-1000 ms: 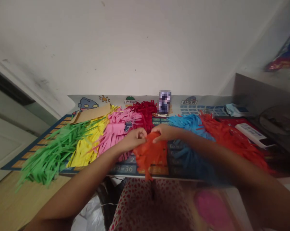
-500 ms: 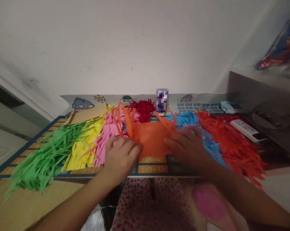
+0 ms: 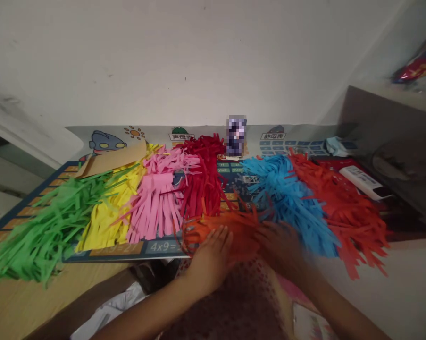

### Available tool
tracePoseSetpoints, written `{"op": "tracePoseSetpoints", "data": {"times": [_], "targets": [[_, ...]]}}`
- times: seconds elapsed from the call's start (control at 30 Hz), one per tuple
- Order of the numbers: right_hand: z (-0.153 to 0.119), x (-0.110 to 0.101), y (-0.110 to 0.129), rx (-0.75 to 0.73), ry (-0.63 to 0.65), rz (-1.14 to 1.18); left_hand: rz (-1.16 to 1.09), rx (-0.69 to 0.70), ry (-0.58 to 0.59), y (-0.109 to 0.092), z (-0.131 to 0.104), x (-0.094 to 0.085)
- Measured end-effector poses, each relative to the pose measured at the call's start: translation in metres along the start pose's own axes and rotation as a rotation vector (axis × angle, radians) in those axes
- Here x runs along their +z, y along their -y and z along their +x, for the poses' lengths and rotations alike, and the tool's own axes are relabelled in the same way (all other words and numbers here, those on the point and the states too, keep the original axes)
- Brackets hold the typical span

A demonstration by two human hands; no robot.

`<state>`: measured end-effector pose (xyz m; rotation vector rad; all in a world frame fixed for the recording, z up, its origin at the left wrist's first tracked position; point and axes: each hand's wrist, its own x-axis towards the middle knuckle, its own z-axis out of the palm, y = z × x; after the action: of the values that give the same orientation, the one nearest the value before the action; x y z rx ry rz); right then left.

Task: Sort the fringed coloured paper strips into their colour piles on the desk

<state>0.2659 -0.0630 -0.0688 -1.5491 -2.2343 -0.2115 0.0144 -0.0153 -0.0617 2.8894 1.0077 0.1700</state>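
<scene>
An orange fringed paper sheet [image 3: 243, 231] lies between my hands at the front edge of the table, its strips bunched toward the back and left. My left hand [image 3: 213, 257] grips its left part, fingers on top and thumb hidden. At its right side, my right hand [image 3: 281, 248] holds the sheet too, somewhat blurred. Just behind the sheet is dark red fringed paper [image 3: 204, 189]. Blue fringed paper [image 3: 290, 203] lies beyond my right hand. Pink fringed paper [image 3: 156, 198] spreads left of the orange sheet.
Yellow [image 3: 108, 217] and green fringed paper [image 3: 53, 226] lie at the left, the green hanging over the front edge. Red fringed paper [image 3: 340, 212] is at the right, beside a white box [image 3: 363, 182]. A brown paper piece [image 3: 113, 158] lies behind. A blurred-out phone-shaped object [image 3: 236, 137] leans on the wall.
Both hands have drawn the orange sheet down toward me, to the table's front edge, and my left hand has moved right. The dark red paper behind shows more fully.
</scene>
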Motion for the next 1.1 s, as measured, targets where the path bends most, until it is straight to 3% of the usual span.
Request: {"op": "tracePoseSetpoints", "data": {"times": [0.07, 0.17, 0.27, 0.33, 0.4, 0.5, 0.53, 0.6, 0.67, 0.73, 0.93, 1.0, 1.1], "targets": [[-0.001, -0.019, -0.006, 0.085, 0.040, 0.008, -0.014, -0.014, -0.035, 0.005, -0.004, 0.001], [0.007, -0.037, 0.011, 0.050, 0.094, 0.172, -0.010, 0.000, -0.055, 0.006, -0.007, 0.001], [0.026, -0.029, 0.040, -0.026, 0.186, 0.356, 0.025, 0.002, -0.034, 0.002, -0.007, 0.000], [0.038, -0.016, 0.045, -0.024, 0.246, 0.322, 0.045, 0.001, -0.036, 0.002, -0.008, -0.001], [0.044, -0.008, 0.033, 0.107, 0.192, 0.153, 0.047, 0.003, -0.049, 0.004, -0.009, -0.002], [0.040, -0.013, 0.010, 0.410, -0.064, -0.132, 0.020, -0.009, -0.054, 0.002, -0.009, -0.006], [0.037, -0.017, 0.008, 0.438, -0.123, -0.165, 0.007, -0.025, -0.055, 0.000, -0.007, -0.007], [0.031, -0.022, 0.016, 0.297, -0.104, -0.079, -0.022, -0.067, -0.046, -0.004, -0.003, -0.011], [0.026, -0.019, 0.032, 0.062, 0.041, 0.104, -0.052, -0.114, -0.015, -0.003, 0.000, -0.016], [0.024, -0.010, 0.044, -0.044, 0.161, 0.223, -0.067, -0.165, 0.011, 0.006, -0.004, -0.024], [0.023, 0.004, 0.031, 0.024, 0.190, 0.354, 0.002, -0.319, -0.027, 0.051, -0.044, -0.063], [0.026, 0.002, 0.026, 0.056, 0.189, 0.389, -0.038, -0.275, -0.111, 0.046, -0.046, -0.069], [0.033, -0.002, 0.024, 0.060, 0.228, 0.408, -0.234, -0.100, -0.138, 0.023, -0.031, -0.059]]}}
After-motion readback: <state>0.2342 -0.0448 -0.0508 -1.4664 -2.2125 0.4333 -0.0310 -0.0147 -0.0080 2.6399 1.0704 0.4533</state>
